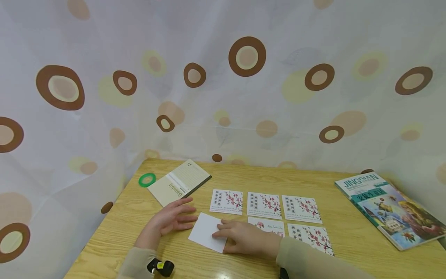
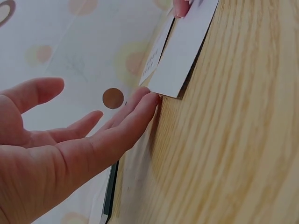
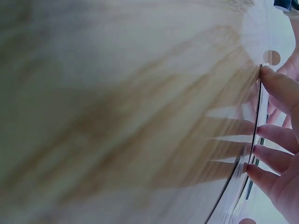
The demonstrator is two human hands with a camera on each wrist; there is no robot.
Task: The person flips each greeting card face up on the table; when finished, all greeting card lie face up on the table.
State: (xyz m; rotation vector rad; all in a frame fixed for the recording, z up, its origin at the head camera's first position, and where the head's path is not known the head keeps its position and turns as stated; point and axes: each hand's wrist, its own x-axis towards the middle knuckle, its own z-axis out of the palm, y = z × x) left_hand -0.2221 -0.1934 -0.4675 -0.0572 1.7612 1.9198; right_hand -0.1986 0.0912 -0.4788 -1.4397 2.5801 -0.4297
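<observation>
A plain white card (image 1: 205,232) lies tilted on the wooden table in front of me, its upper face blank. My right hand (image 1: 244,237) reaches over it from the right, fingertips resting on its top, thumb by the near edge. Seen from the right wrist, the spread fingers (image 3: 273,156) touch down along the card's thin edge. On the other side, my left hand (image 1: 174,217) has its fingers stretched out, with fingertips right at the card's left edge. The left wrist view shows this hand (image 2: 79,154) holding nothing, two fingertips at the card's corner (image 2: 175,79).
Three blossom-printed cards (image 1: 226,201) form a row behind the hands. Nearer are a flower card (image 1: 261,223) and another blossom card (image 1: 313,236), partly covered by the right arm. A notebook (image 1: 181,182) and green tape roll (image 1: 147,179) lie back left, a picture book (image 1: 393,209) right.
</observation>
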